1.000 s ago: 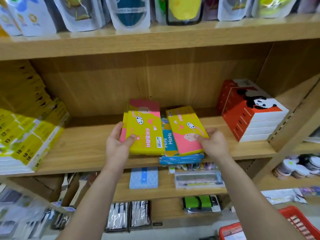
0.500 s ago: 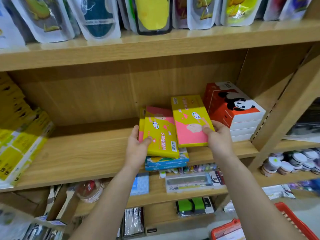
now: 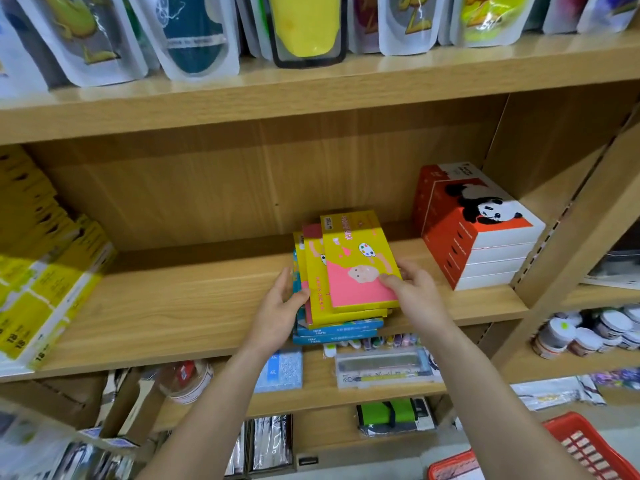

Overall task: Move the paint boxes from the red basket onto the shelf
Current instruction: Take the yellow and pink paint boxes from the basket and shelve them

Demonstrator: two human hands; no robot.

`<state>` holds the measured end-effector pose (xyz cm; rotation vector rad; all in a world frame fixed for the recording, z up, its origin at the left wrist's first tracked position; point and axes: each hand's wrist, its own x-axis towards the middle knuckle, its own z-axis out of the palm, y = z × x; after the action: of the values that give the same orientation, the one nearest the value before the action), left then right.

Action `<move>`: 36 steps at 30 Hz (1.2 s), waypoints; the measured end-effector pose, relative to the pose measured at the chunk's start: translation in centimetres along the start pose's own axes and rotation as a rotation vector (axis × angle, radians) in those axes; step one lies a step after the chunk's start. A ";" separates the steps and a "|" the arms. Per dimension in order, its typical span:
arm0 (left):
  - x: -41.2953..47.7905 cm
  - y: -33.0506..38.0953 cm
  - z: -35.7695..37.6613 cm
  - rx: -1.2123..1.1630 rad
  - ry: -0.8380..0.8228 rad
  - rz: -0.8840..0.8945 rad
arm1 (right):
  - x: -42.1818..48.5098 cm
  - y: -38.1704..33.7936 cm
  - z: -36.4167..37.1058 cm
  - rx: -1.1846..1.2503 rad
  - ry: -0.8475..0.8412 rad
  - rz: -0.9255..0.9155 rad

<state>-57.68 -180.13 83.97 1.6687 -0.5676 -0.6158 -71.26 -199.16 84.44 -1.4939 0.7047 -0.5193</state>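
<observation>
Wooden shelf (image 3: 173, 306), yellow packs (image 3: 45, 299) marked 18, stacked yellow-pink paint boxes (image 3: 356, 271), left hand (image 3: 277, 317) and right hand (image 3: 415, 296) fingers (image 3: 410, 273) gripping their sides.

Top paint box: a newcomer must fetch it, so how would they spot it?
On the middle wooden shelf, left of the red panda boxes, sits a stack. Its top box, yellow and pink with a palette, is the one the right hand holds; a similar box peeks out beneath.
</observation>
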 end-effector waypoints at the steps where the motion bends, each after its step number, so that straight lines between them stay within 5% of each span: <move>1: -0.2 -0.1 -0.1 -0.014 -0.011 -0.017 | -0.1 0.2 -0.1 0.001 -0.032 -0.010; 8: -0.3 -0.8 1.1 0.056 -0.097 -0.016 | 0.2 0.7 1.0 0.032 -0.137 -0.014; 14: 2.5 0.2 5.9 0.092 -0.143 0.043 | -0.9 1.0 -1.7 0.085 0.137 -0.067; 19: 5.7 1.7 10.6 0.173 -0.186 0.044 | -3.9 3.9 -4.8 -0.127 0.425 -0.100; 28: 8.7 1.1 11.9 0.166 -0.324 0.059 | -2.9 4.5 -5.9 -0.413 0.363 -0.118; 31: 9.1 1.0 11.3 0.276 -0.275 0.111 | -3.3 4.5 -5.7 -0.389 0.497 -0.227; 36: 8.9 1.1 11.8 0.461 -0.146 0.185 | -2.8 3.7 -5.3 -0.596 0.439 -0.279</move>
<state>-59.10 -194.82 82.48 1.9779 -1.0163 -0.4973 -77.41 -200.84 81.35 -2.0804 1.0606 -0.9226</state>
